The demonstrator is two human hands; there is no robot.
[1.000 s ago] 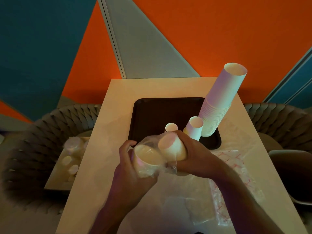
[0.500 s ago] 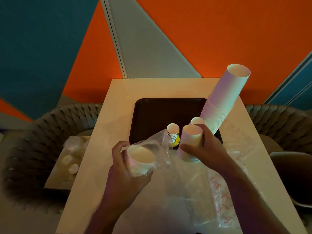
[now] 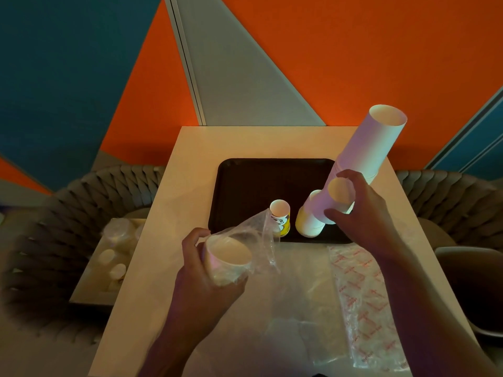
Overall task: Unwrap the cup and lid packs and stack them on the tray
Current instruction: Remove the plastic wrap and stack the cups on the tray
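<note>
A dark tray (image 3: 245, 186) lies on the pale table (image 3: 187, 172). On its right side leans a tall stack of white cups (image 3: 373, 142). In front stand a short white stack (image 3: 310, 221) and a small printed yellow cup (image 3: 280, 216). My right hand (image 3: 359, 210) is closed around a short stack of white cups (image 3: 334, 202), held over the tray's right front, beside the tall stack. My left hand (image 3: 201, 270) grips a white cup stack (image 3: 228, 257) still in its clear plastic wrap (image 3: 261, 235), near the tray's front edge.
Empty clear wrappers (image 3: 321, 308), one with red print (image 3: 362, 303), lie on the table in front of the tray. A low side surface with more wrapped packs (image 3: 114, 248) stands to the left. Woven chairs (image 3: 68, 213) flank the table.
My right hand pulled a short cup stack out of the wrap and carried it up and right over the tray. My left hand stayed put, holding the wrapped remainder.
</note>
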